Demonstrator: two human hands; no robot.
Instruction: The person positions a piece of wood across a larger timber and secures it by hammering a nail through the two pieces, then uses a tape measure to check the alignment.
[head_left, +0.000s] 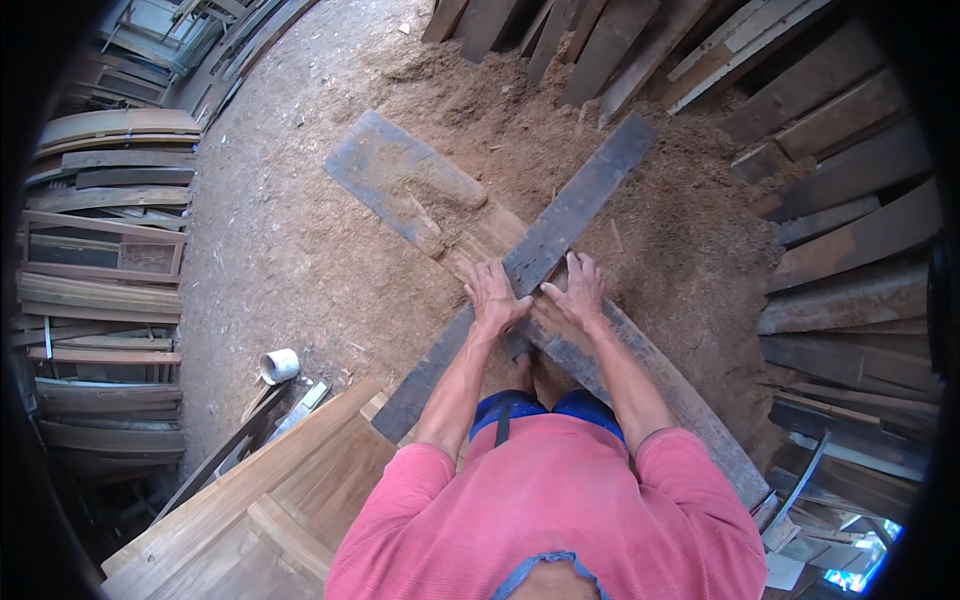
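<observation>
Across the wide plank, the left hand and right hand, fingers spread open, seem to be steadying a dark board, so moving it needs both together.

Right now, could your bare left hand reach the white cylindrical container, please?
Probably not without leaning: the container sits well aside, though only dusty brown ground separates it from the left hand.

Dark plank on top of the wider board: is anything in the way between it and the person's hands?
Nothing visible is. The left hand and right hand appear to touch the dark plank at opposite long edges, near where it crosses the wider board. The undersides of the hands are hidden.
</observation>
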